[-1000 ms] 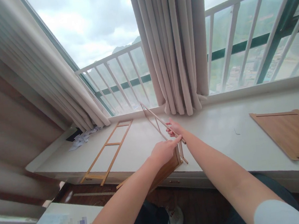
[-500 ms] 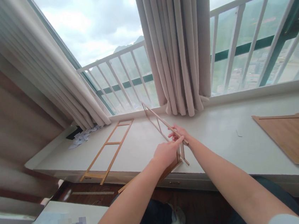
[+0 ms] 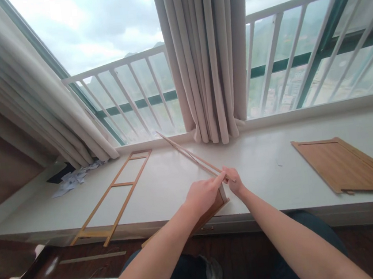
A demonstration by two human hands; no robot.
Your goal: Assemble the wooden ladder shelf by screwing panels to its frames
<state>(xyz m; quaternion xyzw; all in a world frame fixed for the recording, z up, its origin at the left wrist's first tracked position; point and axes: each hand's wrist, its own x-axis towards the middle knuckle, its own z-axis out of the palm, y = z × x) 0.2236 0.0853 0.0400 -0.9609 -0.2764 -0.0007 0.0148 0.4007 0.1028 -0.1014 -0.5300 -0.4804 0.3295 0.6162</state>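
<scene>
Both my hands meet over the front edge of a white window ledge (image 3: 270, 179). My left hand (image 3: 203, 195) and my right hand (image 3: 233, 182) pinch the near end of a thin wooden ladder-like frame (image 3: 188, 155), which stands on edge and runs away toward the curtain. Under my left hand a brown wooden board (image 3: 210, 211) leans against the ledge's front edge and hangs below it; whether a hand also holds it I cannot tell. A second flat wooden frame (image 3: 115, 192) lies on the ledge to the left.
A brown wooden panel (image 3: 345, 165) lies flat on the ledge at the right. Beige curtains (image 3: 204, 57) hang at the centre and left, before a white window railing (image 3: 128, 96). Crumpled paper (image 3: 72, 179) sits at the ledge's far left. A thin strip (image 3: 92, 257) lies on the dark floor.
The upright frame has tipped lower and flatter, so its rungs no longer show. My hands have come closer together at its near end. The view has shifted, with everything sliding left.
</scene>
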